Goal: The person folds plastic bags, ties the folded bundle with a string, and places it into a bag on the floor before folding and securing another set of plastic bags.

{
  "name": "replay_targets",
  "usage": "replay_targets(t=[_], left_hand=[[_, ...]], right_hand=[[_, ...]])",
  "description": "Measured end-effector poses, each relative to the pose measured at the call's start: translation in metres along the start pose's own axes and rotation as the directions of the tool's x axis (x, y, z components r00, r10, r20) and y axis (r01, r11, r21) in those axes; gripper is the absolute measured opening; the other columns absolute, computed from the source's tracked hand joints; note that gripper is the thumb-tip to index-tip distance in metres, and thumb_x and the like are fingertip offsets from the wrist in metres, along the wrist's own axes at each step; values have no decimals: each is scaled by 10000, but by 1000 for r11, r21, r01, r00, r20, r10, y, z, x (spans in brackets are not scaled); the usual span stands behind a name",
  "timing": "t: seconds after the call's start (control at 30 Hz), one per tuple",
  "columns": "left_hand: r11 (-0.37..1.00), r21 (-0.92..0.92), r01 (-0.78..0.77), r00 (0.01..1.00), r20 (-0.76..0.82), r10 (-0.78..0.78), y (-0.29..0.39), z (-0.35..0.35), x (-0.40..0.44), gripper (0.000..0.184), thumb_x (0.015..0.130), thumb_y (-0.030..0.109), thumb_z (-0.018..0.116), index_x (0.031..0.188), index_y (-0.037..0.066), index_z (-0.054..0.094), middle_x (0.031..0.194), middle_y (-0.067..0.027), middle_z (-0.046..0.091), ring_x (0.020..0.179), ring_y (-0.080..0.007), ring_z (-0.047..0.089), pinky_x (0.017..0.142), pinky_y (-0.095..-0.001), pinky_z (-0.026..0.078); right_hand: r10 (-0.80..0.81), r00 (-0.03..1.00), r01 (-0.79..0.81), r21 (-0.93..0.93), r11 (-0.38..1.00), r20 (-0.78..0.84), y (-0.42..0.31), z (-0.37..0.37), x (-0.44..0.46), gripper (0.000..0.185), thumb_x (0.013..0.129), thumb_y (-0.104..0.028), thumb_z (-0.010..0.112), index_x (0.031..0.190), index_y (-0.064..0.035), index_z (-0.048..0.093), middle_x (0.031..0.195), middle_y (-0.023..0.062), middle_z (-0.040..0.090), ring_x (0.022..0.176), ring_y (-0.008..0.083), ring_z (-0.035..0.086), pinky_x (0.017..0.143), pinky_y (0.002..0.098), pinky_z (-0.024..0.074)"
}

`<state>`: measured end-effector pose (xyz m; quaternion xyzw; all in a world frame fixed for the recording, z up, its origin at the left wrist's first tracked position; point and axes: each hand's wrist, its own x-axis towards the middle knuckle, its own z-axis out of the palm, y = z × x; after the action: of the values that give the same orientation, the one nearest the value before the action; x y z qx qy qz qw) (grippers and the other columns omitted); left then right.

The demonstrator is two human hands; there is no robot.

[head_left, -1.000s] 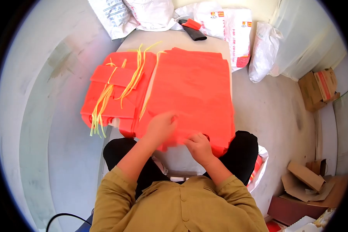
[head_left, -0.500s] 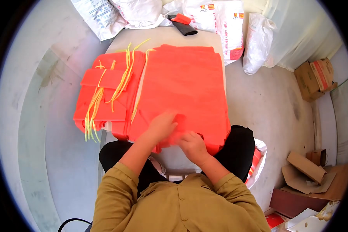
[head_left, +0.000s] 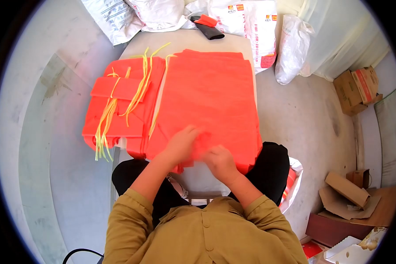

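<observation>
I get a bright, evenly lit feed with soft shadows, though I can't place the light source. The red sheets [head_left: 211, 97] wash out flat, losing detail, and the fingers [head_left: 191, 130] smear with blur against them. The wide lens bends lines near the rim and blackens my corners.

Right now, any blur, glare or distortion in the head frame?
Head view: left hand and right hand blurred, likely motion; red sheets bright, little surface detail; cardboard box at right crisper than the hands; strong fisheye curvature, black corners.
</observation>
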<state>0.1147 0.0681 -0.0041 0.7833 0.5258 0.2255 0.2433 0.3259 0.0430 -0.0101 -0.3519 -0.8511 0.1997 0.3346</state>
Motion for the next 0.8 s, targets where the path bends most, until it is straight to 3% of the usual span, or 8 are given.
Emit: replay_targets(t=[0.13,0.37,0.43,0.47,0.53,0.6,0.7,0.8], left_hand=[[988,9,-155,988,15,155,-6,-7,-14,448,824,-75,609,1251,52,658,1468,-182,522,1093,-338,641,929,-393,532],[980,-190,60,995,95,-43,19,-9,-17,284,822,-2,712,1104,29,725,1453,-179,551,1128,-320,637,957,-396,522],[995,-90,50,997,63,-44,21,-6,-16,239,847,15,704,1084,20,731,1433,-170,572,1118,-320,640,953,-389,523],[995,-89,36,998,46,-32,20,-5,-16,228,867,23,694,1092,20,728,1416,-165,584,1103,-319,643,950,-384,523],[996,-84,10,1000,7,-10,12,-3,-15,209,907,40,673,1108,19,722,1383,-157,608,1073,-317,648,942,-375,524],[981,-191,30,998,-39,-39,1,3,-14,190,946,55,648,1119,11,711,1288,-151,644,1039,-302,654,928,-357,520],[930,-349,112,992,-12,-123,1,1,-12,157,993,73,617,1107,-4,693,1121,-115,665,984,-244,651,894,-324,511],[875,-435,212,976,51,-211,1,-1,-11,136,1016,87,602,1075,-12,675,986,-65,646,930,-172,621,853,-293,498]], right_hand=[[65,998,-65,39,997,-2,0,-2,7,98,845,-94,728,940,-77,741,869,105,662,822,337,622,708,434,513],[130,991,-131,141,981,19,3,-4,8,222,858,-98,717,1078,-71,735,994,122,691,939,336,640,798,413,531],[376,926,-369,291,883,36,6,-9,3,214,952,-136,641,1127,-42,723,1081,126,682,1006,288,638,865,383,520],[488,871,-474,362,803,60,9,-11,0,228,999,-155,603,1151,-28,716,1124,128,677,1040,264,638,898,368,514],[468,873,-418,280,864,-141,42,-21,-17,303,1025,-179,572,1259,-5,655,1253,128,633,1140,236,604,980,343,478],[600,763,-497,376,782,-241,60,-47,-21,396,1036,-200,555,1376,1,575,1333,125,601,1214,235,572,1045,342,443],[720,660,-511,575,639,-214,83,-57,-36,460,1052,-224,521,1460,-14,493,1411,132,560,1315,244,513,1113,356,389],[717,677,-558,520,646,-164,98,-55,-40,507,1068,-248,494,1518,-28,416,1521,134,454,1405,245,431,1156,358,343]])
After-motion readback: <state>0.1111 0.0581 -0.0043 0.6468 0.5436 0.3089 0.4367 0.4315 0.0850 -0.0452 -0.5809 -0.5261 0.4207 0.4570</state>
